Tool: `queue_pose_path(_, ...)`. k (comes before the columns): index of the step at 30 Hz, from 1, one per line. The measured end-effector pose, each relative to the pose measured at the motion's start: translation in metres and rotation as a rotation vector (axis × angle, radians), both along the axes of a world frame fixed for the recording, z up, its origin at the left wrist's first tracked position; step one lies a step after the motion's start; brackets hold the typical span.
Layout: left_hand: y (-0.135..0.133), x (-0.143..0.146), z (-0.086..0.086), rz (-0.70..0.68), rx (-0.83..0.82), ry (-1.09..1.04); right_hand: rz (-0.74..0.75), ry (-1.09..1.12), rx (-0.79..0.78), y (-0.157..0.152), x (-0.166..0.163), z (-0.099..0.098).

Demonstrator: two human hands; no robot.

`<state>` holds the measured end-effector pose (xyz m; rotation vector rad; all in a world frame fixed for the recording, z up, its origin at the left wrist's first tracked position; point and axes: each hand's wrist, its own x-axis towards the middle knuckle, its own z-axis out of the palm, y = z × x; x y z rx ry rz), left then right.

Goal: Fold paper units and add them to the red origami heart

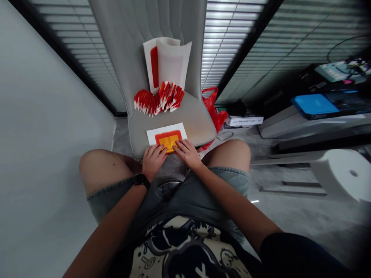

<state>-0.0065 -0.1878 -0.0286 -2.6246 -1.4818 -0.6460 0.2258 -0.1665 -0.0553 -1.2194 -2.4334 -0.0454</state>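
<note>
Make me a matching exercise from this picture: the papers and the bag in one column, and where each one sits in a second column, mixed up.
Things:
1. Folded red-and-white paper pieces
2. Curved white paper sheets
3. Red plastic bag
4. White paper with an orange and yellow square

Places:
A. Leaning against the chair back
B. Beside the chair seat, on its right
C. Under the left hand and right hand
D. Heaped on the seat, near the back

Pairs: 1-D, 2-A, 3-B, 4-C
</note>
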Motion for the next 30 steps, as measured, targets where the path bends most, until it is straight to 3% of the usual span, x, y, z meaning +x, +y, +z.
queue_pose_path(18, -0.005, -0.002, 0.016, -0.050, -0.091, -0.008, 0.025, -0.038, -0.089, -0.004, 0.002, 0.023)
queue_pose_path(24, -0.003, -0.011, 0.041, -0.188, -0.217, -0.060, 0.168, -0.023, -0.291, 0.003, 0.013, 0.070)
queue_pose_path(27, -0.001, -0.014, 0.060, -0.168, -0.362, -0.174, 0.199, 0.045, -0.483, 0.007, 0.021, 0.098)
queue_pose_path(30, 0.004, -0.017, 0.078, -0.137, -0.574, -0.340, 0.141, 0.186, -0.653, 0.010, 0.026, 0.122)
